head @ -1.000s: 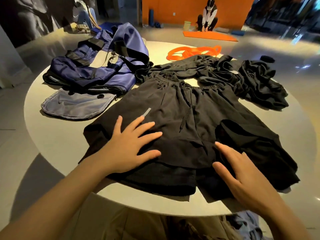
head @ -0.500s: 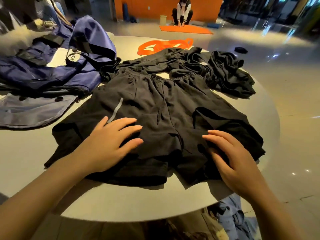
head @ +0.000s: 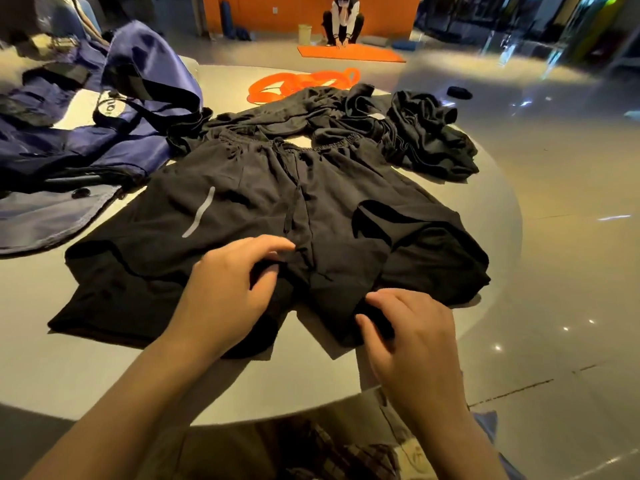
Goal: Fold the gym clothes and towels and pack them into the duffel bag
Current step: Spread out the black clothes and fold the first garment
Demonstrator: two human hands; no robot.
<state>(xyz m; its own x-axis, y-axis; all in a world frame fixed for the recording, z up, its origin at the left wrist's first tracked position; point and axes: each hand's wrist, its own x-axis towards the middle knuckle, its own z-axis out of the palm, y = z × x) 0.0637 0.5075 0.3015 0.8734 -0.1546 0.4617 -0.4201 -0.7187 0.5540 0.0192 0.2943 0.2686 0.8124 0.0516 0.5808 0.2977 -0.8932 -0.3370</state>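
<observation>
Both hands, flat 0.5 s ago, now w/ fingers pinching black shorts (head: 263, 202) at crotch: left hand (head: 228, 292), right hand (head: 412, 337).

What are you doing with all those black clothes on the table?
A person is getting gym clothes ready to fold. Black shorts lie spread flat on the round table. The left hand pinches the fabric near the crotch, and the right hand grips the hem of one leg. More black clothes sit crumpled farther back, not folded yet. The blue duffel bag waits open at the left, and an orange band lies at the far edge.
</observation>
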